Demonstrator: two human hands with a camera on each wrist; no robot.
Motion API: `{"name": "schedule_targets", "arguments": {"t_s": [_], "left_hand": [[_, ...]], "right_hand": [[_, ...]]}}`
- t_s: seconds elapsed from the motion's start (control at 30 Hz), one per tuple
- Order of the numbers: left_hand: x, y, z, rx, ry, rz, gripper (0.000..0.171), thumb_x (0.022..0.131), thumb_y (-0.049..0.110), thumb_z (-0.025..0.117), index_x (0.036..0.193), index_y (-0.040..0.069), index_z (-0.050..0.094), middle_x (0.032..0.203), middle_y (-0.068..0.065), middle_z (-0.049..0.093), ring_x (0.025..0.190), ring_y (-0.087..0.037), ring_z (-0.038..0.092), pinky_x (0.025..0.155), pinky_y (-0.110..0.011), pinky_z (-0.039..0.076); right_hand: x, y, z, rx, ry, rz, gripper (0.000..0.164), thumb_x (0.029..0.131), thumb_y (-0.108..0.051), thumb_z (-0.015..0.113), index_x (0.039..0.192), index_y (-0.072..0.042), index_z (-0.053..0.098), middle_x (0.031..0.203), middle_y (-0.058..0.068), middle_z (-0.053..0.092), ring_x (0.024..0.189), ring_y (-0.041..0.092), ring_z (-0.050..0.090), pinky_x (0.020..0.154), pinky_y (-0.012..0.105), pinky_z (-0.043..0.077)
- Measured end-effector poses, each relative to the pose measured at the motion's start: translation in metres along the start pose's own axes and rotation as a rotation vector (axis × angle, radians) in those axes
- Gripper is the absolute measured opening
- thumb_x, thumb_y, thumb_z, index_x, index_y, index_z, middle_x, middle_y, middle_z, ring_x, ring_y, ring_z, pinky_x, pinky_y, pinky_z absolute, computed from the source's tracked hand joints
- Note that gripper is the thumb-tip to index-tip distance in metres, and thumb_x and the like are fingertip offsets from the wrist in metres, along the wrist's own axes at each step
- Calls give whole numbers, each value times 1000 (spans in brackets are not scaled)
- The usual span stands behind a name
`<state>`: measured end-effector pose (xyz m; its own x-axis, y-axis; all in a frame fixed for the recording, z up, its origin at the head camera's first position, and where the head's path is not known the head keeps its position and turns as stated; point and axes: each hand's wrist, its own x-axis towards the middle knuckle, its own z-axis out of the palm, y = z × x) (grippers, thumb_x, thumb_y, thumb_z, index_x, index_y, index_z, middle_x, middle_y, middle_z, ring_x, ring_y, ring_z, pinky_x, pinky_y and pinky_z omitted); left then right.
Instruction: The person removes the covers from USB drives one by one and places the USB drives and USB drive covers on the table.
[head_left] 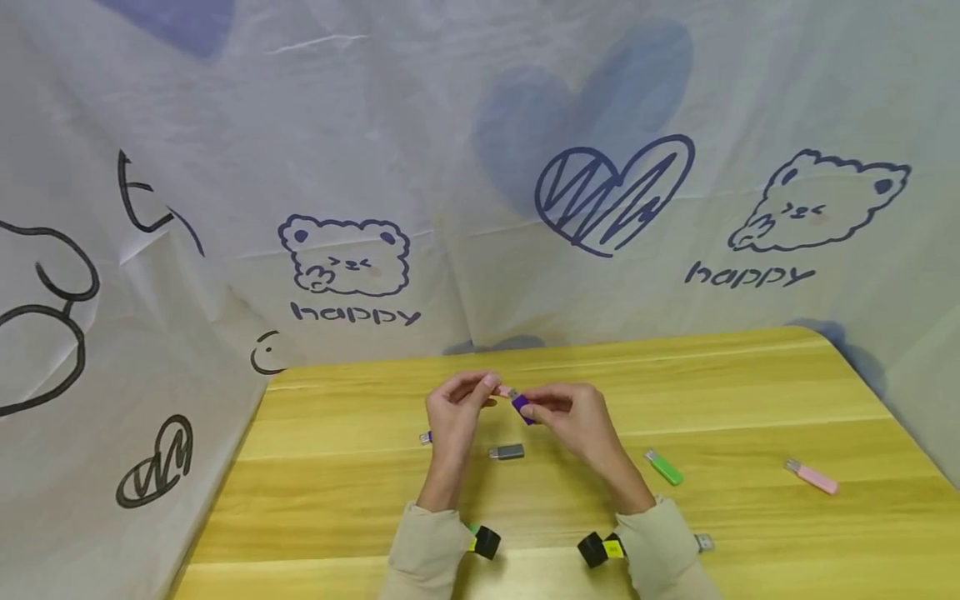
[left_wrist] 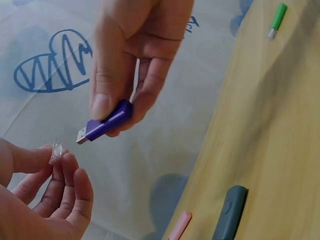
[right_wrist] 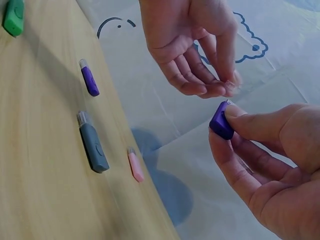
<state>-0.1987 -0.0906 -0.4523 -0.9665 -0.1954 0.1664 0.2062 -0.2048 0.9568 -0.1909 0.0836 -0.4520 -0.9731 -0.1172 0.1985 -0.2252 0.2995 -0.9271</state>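
My right hand point(head_left: 581, 421) pinches a purple USB flash drive point(left_wrist: 112, 121) between thumb and fingers, its bare metal plug pointing toward the other hand. Just across from it, my left hand point(head_left: 453, 412) pinches a small clear plastic cap point(left_wrist: 56, 151) at the fingertips. A small gap separates cap and plug in the left wrist view. Both hands are raised over the far part of the wooden table point(head_left: 337, 467). Beneath them lie a dark grey flash drive point(right_wrist: 94, 149) and a pink one point(right_wrist: 135, 166), the latter partly hidden by the hands in the head view.
Another purple flash drive point(right_wrist: 90, 81) lies by my left wrist. To the right are a green drive point(head_left: 664, 468) and a pink drive point(head_left: 813, 477). My right sleeve partly covers a grey one point(head_left: 703, 543). A printed cloth point(head_left: 465, 167) hangs behind the table.
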Motion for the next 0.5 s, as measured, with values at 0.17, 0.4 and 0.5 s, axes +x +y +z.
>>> {"name": "schedule_targets", "arguments": {"t_s": [0.17, 0.4, 0.5], "left_hand": [[4, 3, -5, -25, 8, -21, 19, 92, 3, 77, 103, -12, 71, 95, -18, 76, 78, -17, 73, 71, -30, 61], [7, 5, -13, 21, 3, -58, 16, 94, 3, 74, 104, -9, 71, 94, -14, 76, 81, -16, 71, 72, -28, 60], [8, 4, -17, 38, -7, -64, 14, 94, 3, 74, 103, -8, 72, 95, -15, 76, 81, -16, 71, 72, -28, 60]], "right_hand": [[2, 3, 2, 3, -4, 5, 19, 89, 0, 78, 108, 0, 78, 99, 14, 77, 89, 26, 75, 76, 29, 61], [8, 20, -12, 5, 58, 61, 21, 94, -1, 73, 115, 1, 74, 107, 18, 73, 97, 33, 73, 78, 29, 61], [14, 31, -18, -18, 72, 96, 20, 94, -3, 74, 112, 3, 74, 105, 19, 73, 96, 35, 74, 76, 28, 61]]}}
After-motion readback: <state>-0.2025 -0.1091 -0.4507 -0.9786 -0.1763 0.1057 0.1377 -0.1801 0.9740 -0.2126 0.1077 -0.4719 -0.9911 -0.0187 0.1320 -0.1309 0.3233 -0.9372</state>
